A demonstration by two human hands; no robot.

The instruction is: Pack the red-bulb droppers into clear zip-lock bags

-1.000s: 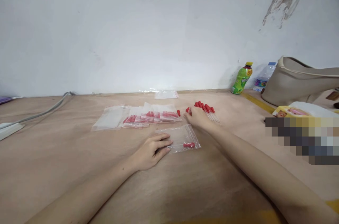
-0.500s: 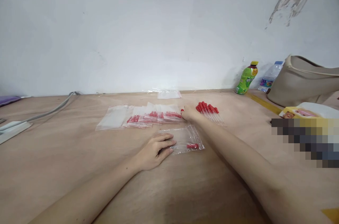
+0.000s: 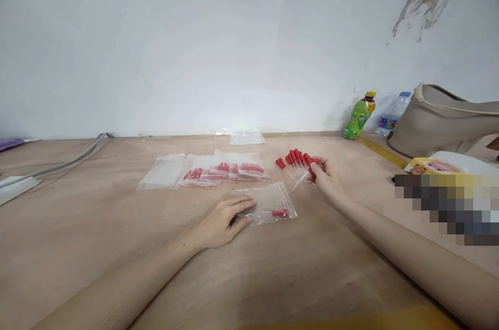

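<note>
My left hand lies with outstretched fingers on a clear zip bag, resting on its left part. Inside that bag a red-bulbed dropper lies near the zip end. My right hand pinches another dropper with a red bulb, its thin clear tip slanting down and left toward the bag. Beside those fingers is a fanned pile of droppers, red bulbs facing away from me. Some of the pile's right side is hidden by the hand.
Overlapping zip bags with red-bulbed droppers lie behind the left hand, next to bags without red bulbs. A flat bag is by the wall. Bottles, a beige handbag and a yellow pack stand right; a grey cable runs left.
My right hand has moved right, from beside the filled bags to the pile's right side, and now pinches a dropper there. Droppers now show at the pile's left edge. My left hand stays on the bag.
</note>
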